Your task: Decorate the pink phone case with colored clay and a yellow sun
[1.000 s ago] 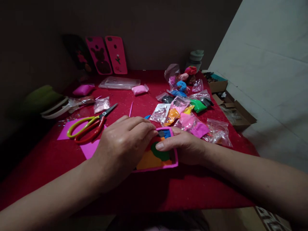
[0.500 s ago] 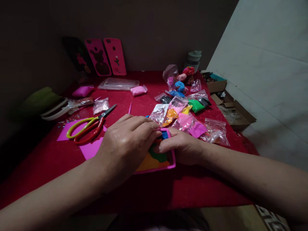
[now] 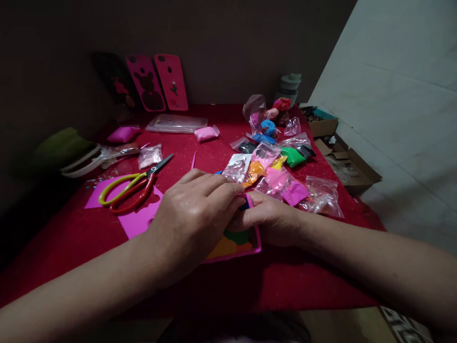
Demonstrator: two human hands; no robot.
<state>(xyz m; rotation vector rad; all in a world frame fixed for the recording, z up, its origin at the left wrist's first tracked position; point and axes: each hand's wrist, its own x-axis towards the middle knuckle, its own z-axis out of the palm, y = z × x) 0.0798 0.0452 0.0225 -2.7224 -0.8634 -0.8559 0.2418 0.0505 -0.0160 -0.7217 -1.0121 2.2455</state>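
Observation:
A pink-rimmed clay picture, with orange, green and blue areas inside its raised rim, is between my hands near the front of the table. My left hand lies over its left and upper part, fingers curled closed toward the far edge; its fingertips are partly hidden. From the right, my right hand grips the rim, its thumb over the inside. The two hands meet at the top corner and cover much of the picture. Left of my left hand, scissors with yellow and red handles lie on pink sheets.
Several bags of coloured clay lie beyond my right hand on the red tablecloth. Decorated phone cases lean on the back wall, behind a clear case. A bottle stands far right, near cardboard boxes.
My left hand has shifted slightly right, with its fingers covering more of the picture's top corner. My right thumb is tucked closer under the left fingers. The view has moved slightly.

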